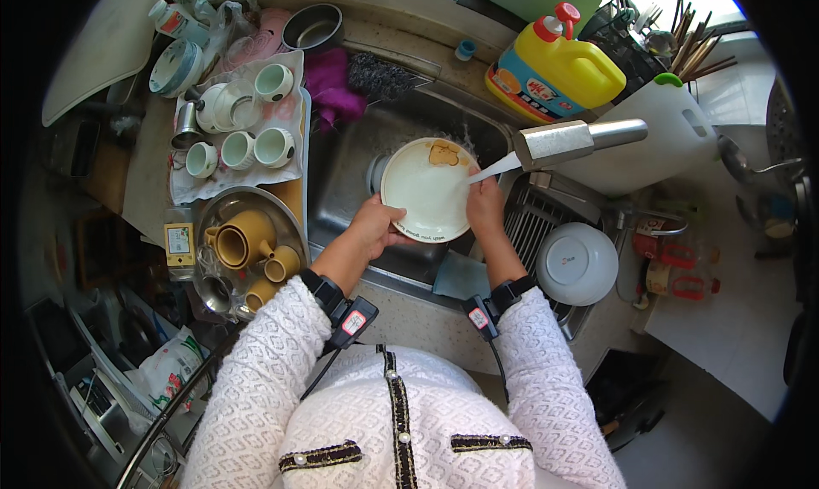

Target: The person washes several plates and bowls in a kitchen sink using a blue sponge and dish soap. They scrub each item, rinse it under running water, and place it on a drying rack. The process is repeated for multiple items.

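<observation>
Between my two hands a white plate (425,191) with a brown bear-like print and a line of lettering at its rim is held over the stainless steel sink (339,182). My left hand (377,226) grips its lower left edge, thumb on top. At the right edge, my right hand (484,201) has hold of the rim, its fingers partly hidden. Water runs from the metal faucet (556,144) onto the plate near my right hand. Below the plate, a blue-grey cloth (457,274) hangs at the sink's front edge.
Right of the sink, an upturned white bowl (578,264) rests on a drying rack (534,217). Behind stand a yellow detergent jug (553,70) and a white cutting board (640,130). At left are several cups on a towel-lined tray (256,180) and a metal basin (281,210) of yellow-brown cups.
</observation>
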Demonstrator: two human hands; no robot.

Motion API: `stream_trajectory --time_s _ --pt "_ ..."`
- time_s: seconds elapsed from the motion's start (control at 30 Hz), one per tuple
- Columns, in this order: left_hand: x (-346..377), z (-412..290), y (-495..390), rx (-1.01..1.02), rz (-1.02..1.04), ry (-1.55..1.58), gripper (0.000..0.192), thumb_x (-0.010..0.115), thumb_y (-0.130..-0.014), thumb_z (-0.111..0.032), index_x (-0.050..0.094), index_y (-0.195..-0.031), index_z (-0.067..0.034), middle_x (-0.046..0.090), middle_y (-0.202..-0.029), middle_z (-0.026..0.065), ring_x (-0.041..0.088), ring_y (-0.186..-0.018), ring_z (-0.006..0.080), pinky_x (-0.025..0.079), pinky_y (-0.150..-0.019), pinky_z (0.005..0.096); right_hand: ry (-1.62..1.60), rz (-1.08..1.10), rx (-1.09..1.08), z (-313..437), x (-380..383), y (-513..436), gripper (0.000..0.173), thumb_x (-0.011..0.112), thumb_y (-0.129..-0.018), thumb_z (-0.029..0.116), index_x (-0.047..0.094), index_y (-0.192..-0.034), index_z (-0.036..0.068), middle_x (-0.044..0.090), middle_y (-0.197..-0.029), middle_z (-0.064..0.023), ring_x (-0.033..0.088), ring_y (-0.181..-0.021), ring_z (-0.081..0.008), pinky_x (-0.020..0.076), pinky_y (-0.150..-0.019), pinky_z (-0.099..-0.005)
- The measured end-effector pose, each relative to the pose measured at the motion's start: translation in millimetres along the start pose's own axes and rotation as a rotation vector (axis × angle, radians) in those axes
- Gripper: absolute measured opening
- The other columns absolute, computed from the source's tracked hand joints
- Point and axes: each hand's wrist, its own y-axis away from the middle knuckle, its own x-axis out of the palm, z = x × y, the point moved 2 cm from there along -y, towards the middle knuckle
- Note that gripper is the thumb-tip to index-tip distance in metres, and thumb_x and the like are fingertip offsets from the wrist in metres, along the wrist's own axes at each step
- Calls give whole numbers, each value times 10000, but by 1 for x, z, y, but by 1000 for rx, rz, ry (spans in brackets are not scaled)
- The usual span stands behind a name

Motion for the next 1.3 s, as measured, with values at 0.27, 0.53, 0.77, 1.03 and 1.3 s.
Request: stream_trajectory --time_s 0.27,0.53,0.77,1.03,1.3 --pt "-3 21 -25 -80 -54 179 355 401 -1010 -211 376 -1314 -30 540 -1269 196 608 -1084 351 523 -878 551 64 -6 -26 31 -33 13 308 416 -985 302 546 -931 28 625 -827 -265 594 -797 -470 457 -665 -540" --pt "-6 34 -31 -40 -31 246 368 432 -967 -70 372 -1331 -68 509 -1294 187 567 -1137 365 480 -913 604 -55 38 -14 16 -33 20 238 539 -898 145 577 -1108 39 645 -932 -247 622 -877 -428 493 -750 -474" --pt "-10 37 -29 24 -92 263 370 434 -942 -12 384 -1305 -63 511 -1277 193 572 -1120 375 475 -917 607 -318 114 19 1 -21 22 442 569 -812 10 538 -1250 59 639 -1095 -218 622 -1028 -357 485 -873 -391" --pt "-9 32 -20 88 -155 280 378 477 -897 23 397 -1265 -14 534 -1209 224 591 -1070 399 503 -881 595 -256 195 20 5 -15 23 517 580 -776 -13 502 -1286 13 588 -1190 -244 578 -1102 -373 449 -946 -384" --pt "-7 31 -20 27 -159 237 399 509 -829 30 420 -1218 43 558 -1134 223 621 -991 400 536 -833 572 125 221 -305 25 -33 43 464 735 -756 179 616 -1190 65 536 -1292 -199 487 -1204 -389 375 -1032 -449"
